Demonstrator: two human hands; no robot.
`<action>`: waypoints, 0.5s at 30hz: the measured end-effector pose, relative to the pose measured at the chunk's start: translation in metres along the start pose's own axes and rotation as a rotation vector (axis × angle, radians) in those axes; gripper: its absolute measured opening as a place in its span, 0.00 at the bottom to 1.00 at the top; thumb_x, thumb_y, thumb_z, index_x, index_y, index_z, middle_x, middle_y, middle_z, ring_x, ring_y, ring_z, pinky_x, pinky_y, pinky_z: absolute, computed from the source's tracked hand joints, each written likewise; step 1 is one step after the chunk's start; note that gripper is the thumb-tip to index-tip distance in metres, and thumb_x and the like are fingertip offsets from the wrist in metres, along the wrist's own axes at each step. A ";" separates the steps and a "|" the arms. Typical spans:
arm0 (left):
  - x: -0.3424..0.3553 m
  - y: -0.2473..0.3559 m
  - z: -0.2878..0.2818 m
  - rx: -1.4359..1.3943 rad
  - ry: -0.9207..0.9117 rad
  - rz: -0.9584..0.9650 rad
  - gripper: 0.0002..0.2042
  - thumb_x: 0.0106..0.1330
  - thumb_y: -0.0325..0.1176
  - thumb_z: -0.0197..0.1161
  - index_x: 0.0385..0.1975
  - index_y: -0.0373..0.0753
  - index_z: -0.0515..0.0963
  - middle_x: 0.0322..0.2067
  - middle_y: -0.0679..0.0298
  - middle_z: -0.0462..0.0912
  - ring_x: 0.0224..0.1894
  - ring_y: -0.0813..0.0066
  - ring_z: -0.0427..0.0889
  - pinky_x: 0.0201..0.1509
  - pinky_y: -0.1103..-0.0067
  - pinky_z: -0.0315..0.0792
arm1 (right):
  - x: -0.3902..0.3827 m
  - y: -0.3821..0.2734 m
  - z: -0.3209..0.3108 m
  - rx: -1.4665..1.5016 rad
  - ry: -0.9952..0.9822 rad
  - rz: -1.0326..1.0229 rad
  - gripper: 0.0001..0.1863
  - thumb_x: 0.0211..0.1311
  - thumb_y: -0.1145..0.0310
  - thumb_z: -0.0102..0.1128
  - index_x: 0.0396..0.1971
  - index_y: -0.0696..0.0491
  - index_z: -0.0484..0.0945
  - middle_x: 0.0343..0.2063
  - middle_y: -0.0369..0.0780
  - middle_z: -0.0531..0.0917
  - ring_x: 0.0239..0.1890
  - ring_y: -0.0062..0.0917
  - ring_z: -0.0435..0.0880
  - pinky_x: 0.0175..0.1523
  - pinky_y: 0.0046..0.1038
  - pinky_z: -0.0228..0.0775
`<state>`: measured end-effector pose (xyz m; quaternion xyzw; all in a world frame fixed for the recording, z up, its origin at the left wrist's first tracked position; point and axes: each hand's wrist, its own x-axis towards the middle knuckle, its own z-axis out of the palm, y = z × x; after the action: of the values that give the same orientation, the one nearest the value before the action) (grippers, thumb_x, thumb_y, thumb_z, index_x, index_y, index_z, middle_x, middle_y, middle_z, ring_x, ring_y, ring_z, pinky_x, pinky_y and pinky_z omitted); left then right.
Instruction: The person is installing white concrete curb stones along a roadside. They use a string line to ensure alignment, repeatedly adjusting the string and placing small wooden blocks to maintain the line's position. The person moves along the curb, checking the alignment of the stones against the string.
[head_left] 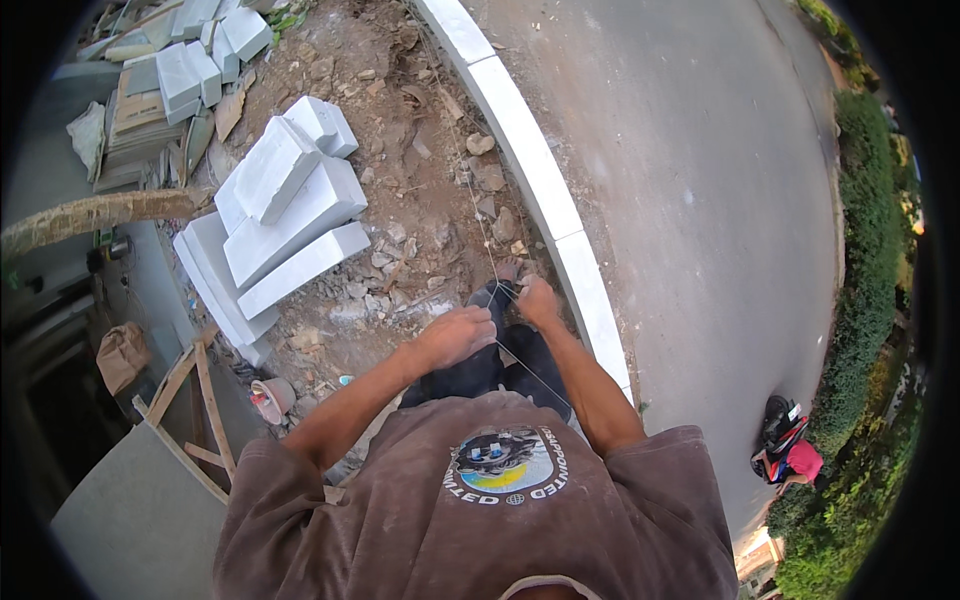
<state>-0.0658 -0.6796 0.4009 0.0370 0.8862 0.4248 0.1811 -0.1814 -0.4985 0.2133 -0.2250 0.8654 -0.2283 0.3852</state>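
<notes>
A thin, light string (537, 374) is drawn between my two hands, above my dark-clothed legs. My left hand (458, 336) is closed on it, with the fingertips turned toward the right hand. Close by on the right and slightly farther out, my right hand (538, 301) pinches the string near a point where strands meet. One length runs away from my hands over the soil, alongside a row of white kerb stones (520, 130). Another slants down past my right forearm. Whether the strands are knotted is too small to tell.
White stone blocks (300, 215) lie stacked on rubbly soil at left, with more blocks (185, 75) beyond. A pinkish bucket (272, 398), wooden frame (210, 400) and tree trunk (100, 218) stand left. Right of the kerb runs a road (710, 200); a person (803, 460) is beside a motorcycle (778, 428).
</notes>
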 end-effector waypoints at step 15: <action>0.041 -0.038 -0.035 -0.413 0.212 -0.297 0.11 0.65 0.36 0.64 0.41 0.34 0.78 0.24 0.55 0.77 0.28 0.54 0.78 0.33 0.65 0.70 | 0.017 -0.044 -0.132 0.094 -0.212 -0.161 0.11 0.65 0.64 0.55 0.34 0.53 0.83 0.29 0.48 0.84 0.37 0.45 0.83 0.44 0.41 0.74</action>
<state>-0.1128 -0.7205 0.3797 -0.1760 0.7904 0.5669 0.1515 -0.2842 -0.5143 0.3082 -0.2985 0.7871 -0.2737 0.4652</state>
